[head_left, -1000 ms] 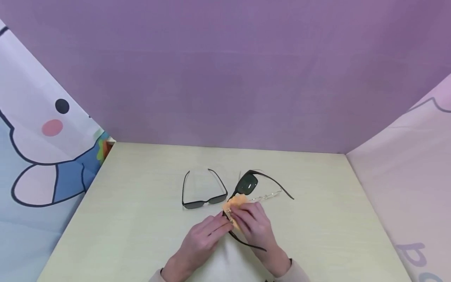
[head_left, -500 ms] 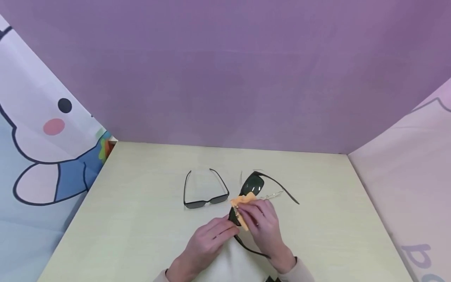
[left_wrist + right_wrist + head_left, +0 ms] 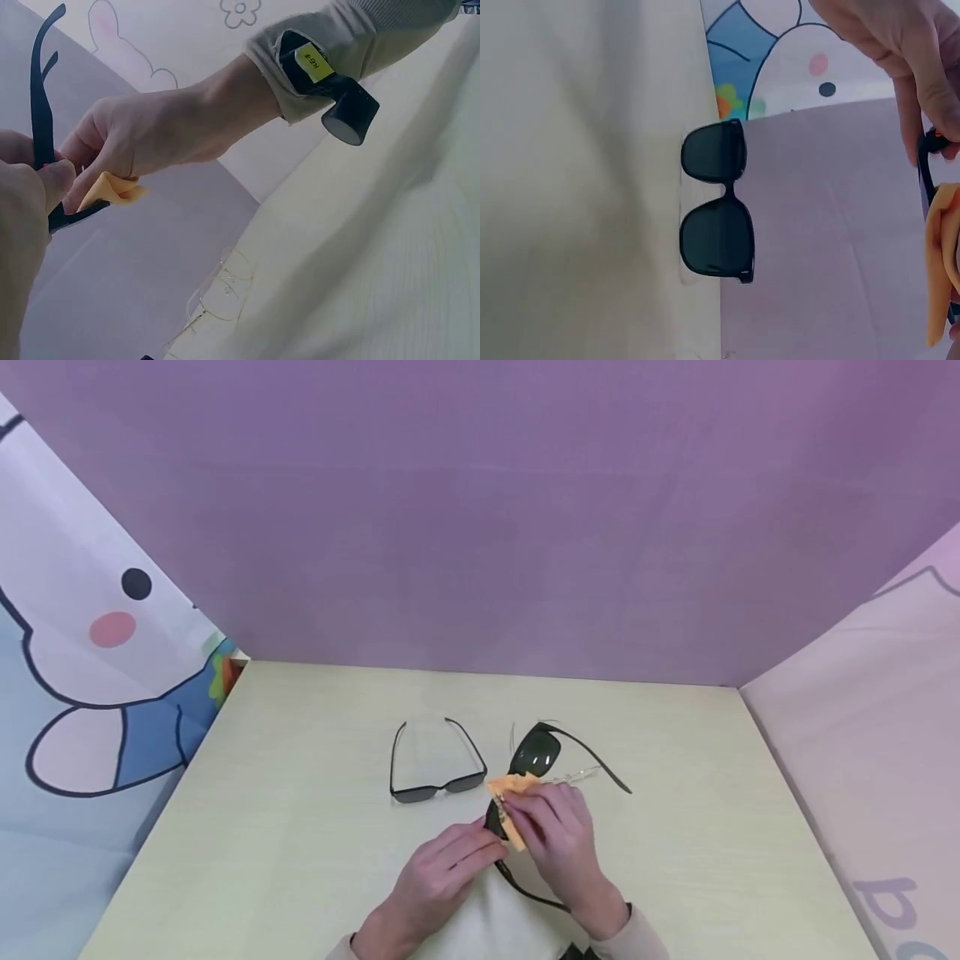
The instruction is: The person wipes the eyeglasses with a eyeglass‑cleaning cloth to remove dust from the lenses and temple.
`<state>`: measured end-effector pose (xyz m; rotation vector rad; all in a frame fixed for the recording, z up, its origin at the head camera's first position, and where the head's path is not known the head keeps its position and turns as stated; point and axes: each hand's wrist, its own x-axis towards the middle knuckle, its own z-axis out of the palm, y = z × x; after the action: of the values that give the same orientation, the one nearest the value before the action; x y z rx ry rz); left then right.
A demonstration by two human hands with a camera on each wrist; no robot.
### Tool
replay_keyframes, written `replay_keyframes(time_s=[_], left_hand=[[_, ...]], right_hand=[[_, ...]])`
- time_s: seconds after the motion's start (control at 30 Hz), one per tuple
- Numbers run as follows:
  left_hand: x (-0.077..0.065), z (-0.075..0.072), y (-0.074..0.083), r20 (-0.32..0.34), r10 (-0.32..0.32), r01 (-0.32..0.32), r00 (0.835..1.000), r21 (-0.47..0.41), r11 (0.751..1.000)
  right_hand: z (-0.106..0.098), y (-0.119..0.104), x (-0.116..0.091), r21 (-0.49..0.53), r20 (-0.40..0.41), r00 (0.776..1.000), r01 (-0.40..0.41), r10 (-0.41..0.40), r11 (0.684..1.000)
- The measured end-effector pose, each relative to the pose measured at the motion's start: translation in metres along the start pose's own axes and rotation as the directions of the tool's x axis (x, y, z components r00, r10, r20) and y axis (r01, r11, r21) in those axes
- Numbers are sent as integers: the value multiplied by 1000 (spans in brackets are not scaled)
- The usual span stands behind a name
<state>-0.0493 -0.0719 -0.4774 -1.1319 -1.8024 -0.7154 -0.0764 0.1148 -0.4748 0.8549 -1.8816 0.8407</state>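
Note:
Near the front of the table my left hand [image 3: 442, 868] pinches black sunglasses [image 3: 537, 752] close to one hinge, with the temples spread apart. My right hand [image 3: 558, 843] holds an orange cloth [image 3: 516, 785] against the near lens, covering part of it. The cloth [image 3: 116, 189] also shows bunched under the right fingers in the left wrist view. A second pair of sunglasses [image 3: 465, 783] rests on the table left of the held pair, temples unfolded toward the back; its two dark lenses [image 3: 716, 236] face the right wrist camera.
Thin wire-framed glasses [image 3: 221, 289] lie on the table behind the hands, largely hidden in the head view by the held sunglasses and right hand. A purple wall [image 3: 480, 527] closes the back; printed cloth panels [image 3: 112, 693] flank the table [image 3: 285, 827].
Both hands and the held sunglasses shifted slightly right, then a little back left. The cloth moved over the near lens, exposing more of it. The second sunglasses stayed put.

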Motion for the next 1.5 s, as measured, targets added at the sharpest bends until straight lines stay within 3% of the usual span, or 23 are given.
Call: replay_keyframes(time_s=[0.23,0.53,0.8,1.13,1.33,1.5], left_hand=[[-2,-1,0,-10,0,0,1000,13,1000],[-4,0,3,12,-26,27,1000,-21,999],[-3,0,1,-6,-6,6,1000,13,1000],[-2,0,3,11,-48,48,999,-7,999],[0,1,2,-66,-41,43,997,30,999],[-1,1,0,-40,-48,49,998,30,998]], right_hand=[[3,-2,-4,105,67,994,77,-84,991],[-1,-2,-1,-78,17,1000,4,-3,997],[4,-6,-5,84,23,998,62,-64,995],[-3,0,-2,-135,15,1000,-3,5,991],[2,-4,-7,-28,12,1000,-13,13,1000],[1,-7,-8,61,44,999,-3,1,998]])
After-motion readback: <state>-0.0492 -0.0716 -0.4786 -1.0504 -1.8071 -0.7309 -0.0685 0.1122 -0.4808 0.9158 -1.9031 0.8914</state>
